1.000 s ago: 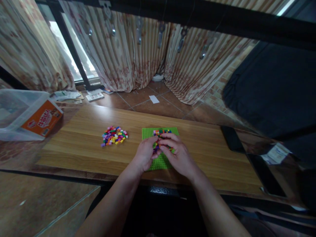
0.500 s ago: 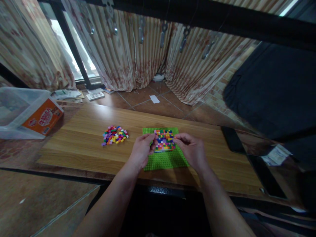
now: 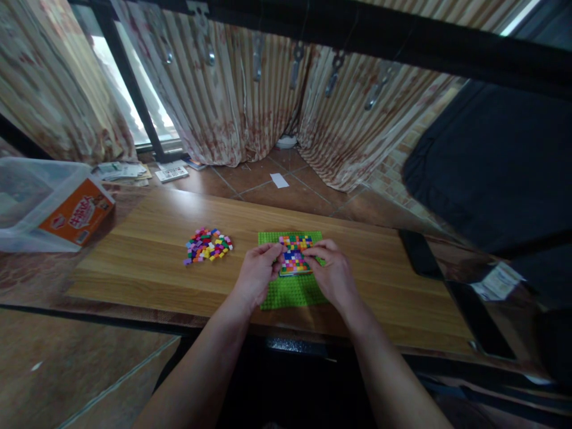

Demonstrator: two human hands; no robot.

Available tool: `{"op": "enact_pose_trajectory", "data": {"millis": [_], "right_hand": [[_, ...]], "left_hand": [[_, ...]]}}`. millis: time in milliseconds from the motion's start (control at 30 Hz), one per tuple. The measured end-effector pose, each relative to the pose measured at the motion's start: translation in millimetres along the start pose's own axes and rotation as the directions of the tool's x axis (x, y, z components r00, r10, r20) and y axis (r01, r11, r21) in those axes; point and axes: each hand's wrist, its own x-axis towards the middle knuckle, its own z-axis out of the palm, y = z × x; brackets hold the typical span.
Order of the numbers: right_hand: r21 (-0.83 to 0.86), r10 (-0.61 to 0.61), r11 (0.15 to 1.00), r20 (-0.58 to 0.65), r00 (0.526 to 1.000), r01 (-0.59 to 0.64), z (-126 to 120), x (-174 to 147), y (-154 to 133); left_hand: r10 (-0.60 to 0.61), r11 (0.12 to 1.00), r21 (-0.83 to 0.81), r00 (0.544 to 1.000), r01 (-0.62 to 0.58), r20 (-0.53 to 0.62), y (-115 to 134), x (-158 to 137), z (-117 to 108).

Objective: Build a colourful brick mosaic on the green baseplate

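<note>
A green studded baseplate (image 3: 286, 295) lies on the wooden board, bearing a block of small multicoloured building bricks (image 3: 295, 257) near its middle. My left hand (image 3: 258, 271) is at the block's left edge, thumb and forefinger pinched together; whatever lies between them is too small to name. Over the right part of the block is my right hand (image 3: 329, 268), its fingertips pinched and pressed close to the top bricks. Anything held there is hidden by the fingers. Left of the baseplate sits a loose pile of small coloured bricks (image 3: 208, 245).
The wooden board (image 3: 147, 256) carries it all. A clear plastic tub (image 3: 40, 202) with an orange label stands at far left. Two dark phone-like slabs (image 3: 420, 253) and folded paper (image 3: 498, 281) lie at right. Curtains (image 3: 250, 107) hang behind a dark bar (image 3: 286, 21).
My right hand has moved left, from the block's right edge to over its top, now covering some bricks. My left hand and the loose pile have stayed about where they were.
</note>
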Motion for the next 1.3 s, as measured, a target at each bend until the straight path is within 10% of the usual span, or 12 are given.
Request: {"op": "enact_pose_trajectory", "data": {"millis": [533, 867, 1300], "right_hand": [[0.22, 0.217, 0.953, -0.017, 0.976, -0.208, 4.4, 2.6, 12.6], [0.646, 0.53, 0.608, 0.102, 0.842, -0.461, 12.3, 6.9, 4.1], [0.533, 0.435, 0.75, 0.047, 0.899, -0.391, 14.7, 5.0, 10.9]], "left_hand": [[0.011, 1.0, 0.009, 1.0, -0.011, -0.01, 1.3, -0.7, 0.1], [-0.042, 0.997, -0.07, 0.999, 0.04, -0.02, 3.8, -0.2, 2.2], [-0.127, 0.986, -0.104, 0.991, 0.131, 0.045, 5.0, -4.9, 6.4]]}}
